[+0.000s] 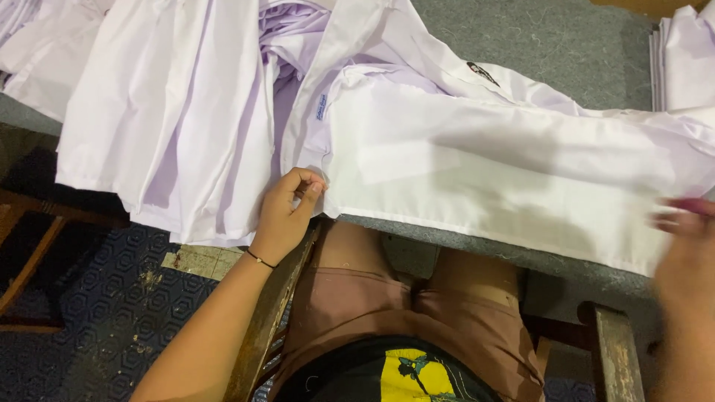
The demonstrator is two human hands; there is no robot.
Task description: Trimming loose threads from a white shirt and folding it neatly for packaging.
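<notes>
One white shirt (477, 160) lies across the grey table (551, 37), its hem pinched by the left hand (287, 212), the blurred right hand (685, 246) holding something pink at its edge; one small blue label (322, 106), one dark badge (482, 72).

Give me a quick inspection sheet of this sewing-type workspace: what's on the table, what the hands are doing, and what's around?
Surface: grey felt-like table top, mostly covered by cloth.
Job's things: white garment spread flat, its hem along the table's near edge.
Clutter: heap of pale lilac-white garments on the left; folded stack at far right.
Hands: left hand pinches the white garment's edge; right hand is blurred at its right end, grip unclear.
Cables: nothing seen.
Surroundings: wooden bench frame, blue patterned floor; the person sits in brown shorts.
</notes>
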